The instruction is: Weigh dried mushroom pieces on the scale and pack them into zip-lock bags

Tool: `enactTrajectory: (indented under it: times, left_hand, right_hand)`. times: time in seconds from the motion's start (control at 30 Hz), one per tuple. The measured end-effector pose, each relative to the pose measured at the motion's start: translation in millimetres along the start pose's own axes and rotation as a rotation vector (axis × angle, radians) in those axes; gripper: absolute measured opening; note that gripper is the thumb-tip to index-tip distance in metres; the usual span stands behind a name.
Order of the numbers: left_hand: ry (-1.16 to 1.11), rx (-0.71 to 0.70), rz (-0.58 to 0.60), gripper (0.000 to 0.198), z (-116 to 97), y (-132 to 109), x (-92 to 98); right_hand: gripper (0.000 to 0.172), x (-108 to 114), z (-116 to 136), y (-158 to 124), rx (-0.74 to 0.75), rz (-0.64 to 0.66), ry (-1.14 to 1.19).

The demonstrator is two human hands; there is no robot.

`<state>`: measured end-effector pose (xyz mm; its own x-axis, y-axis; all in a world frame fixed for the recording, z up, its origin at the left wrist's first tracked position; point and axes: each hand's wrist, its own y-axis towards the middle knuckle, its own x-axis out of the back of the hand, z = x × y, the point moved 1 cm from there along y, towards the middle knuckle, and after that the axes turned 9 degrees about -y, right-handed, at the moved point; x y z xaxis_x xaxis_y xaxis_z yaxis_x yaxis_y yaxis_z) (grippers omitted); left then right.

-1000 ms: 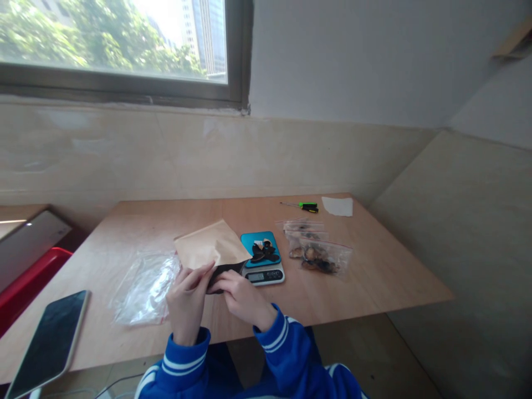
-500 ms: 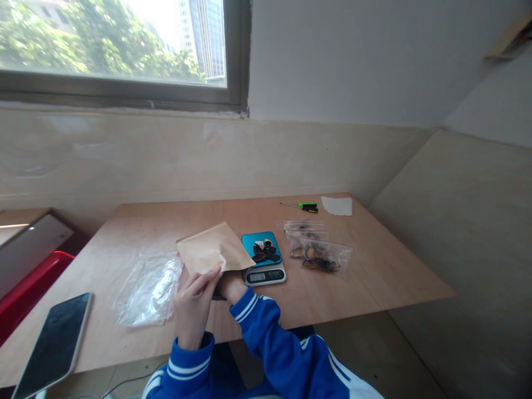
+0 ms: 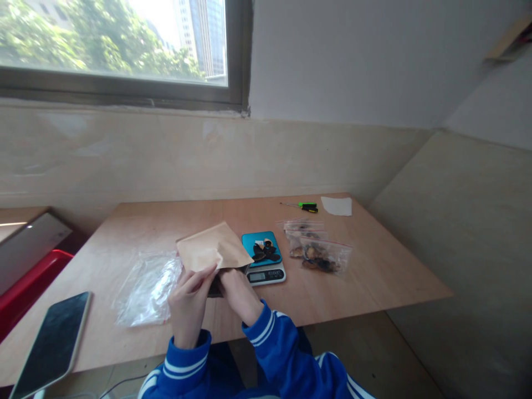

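Note:
A brown paper bag (image 3: 211,244) lies tilted with its open mouth toward me. My left hand (image 3: 191,296) pinches the upper edge of that mouth between thumb and fingers. The fingers of my right hand (image 3: 239,291) are inside the bag and hidden; only its back and wrist show. Just right of the bag stands a digital kitchen scale (image 3: 267,274) with a blue tray (image 3: 248,238). Several dark, curved dried pieces (image 3: 266,252) and a small pale one rest on the tray. The scale's display is too small to read.
Zip bags of brown dried pieces (image 3: 320,257) lie right of the scale. Behind are screwdrivers (image 3: 305,206) and white paper (image 3: 336,206). On the left are clear empty plastic bags (image 3: 147,288) and a tablet (image 3: 54,343). The table's front edge (image 3: 353,315) is near me.
My right hand has drawn back a little toward me, so more of its back shows, with the fingers still in the bag. My left hand keeps its pinch, shifted slightly left.

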<state>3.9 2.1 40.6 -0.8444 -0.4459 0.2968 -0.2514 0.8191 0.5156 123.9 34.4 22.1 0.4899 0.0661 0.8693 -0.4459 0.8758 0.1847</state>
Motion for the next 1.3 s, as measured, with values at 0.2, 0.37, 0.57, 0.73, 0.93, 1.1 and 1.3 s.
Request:
enactTrajectory:
  times: [0.2,0.37,0.57,0.73,0.93,1.1,1.3]
  left_hand:
    - [-0.013,0.038,-0.019,0.018,3,11,5.3]
    - [-0.032,0.067,-0.021,0.019,3,24,6.1]
    - [-0.022,0.135,-0.05,0.019,5,30,8.5]
    - [-0.024,0.137,-0.062,0.02,10,28,9.5]
    - [-0.029,0.13,-0.057,0.021,8,27,10.0]
    - [-0.041,0.152,-0.062,0.022,9,27,12.6]
    - [-0.039,0.146,-0.061,0.023,11,26,12.6]
  right_hand:
    - [0.024,22,3,-13,-0.027,-0.058,0.062]
    - [0.024,56,2,-27,0.078,-0.071,0.368]
    - [0.023,89,-46,-36,0.036,-0.127,0.673]
    - [0.023,80,-114,-6,-0.164,-0.251,0.488]
    - [0.019,55,-140,42,-0.195,-0.155,0.051]
    - [0.021,43,-144,61,-0.148,-0.054,-0.013]
    - [0.02,49,-153,58,-0.172,-0.069,-0.043]
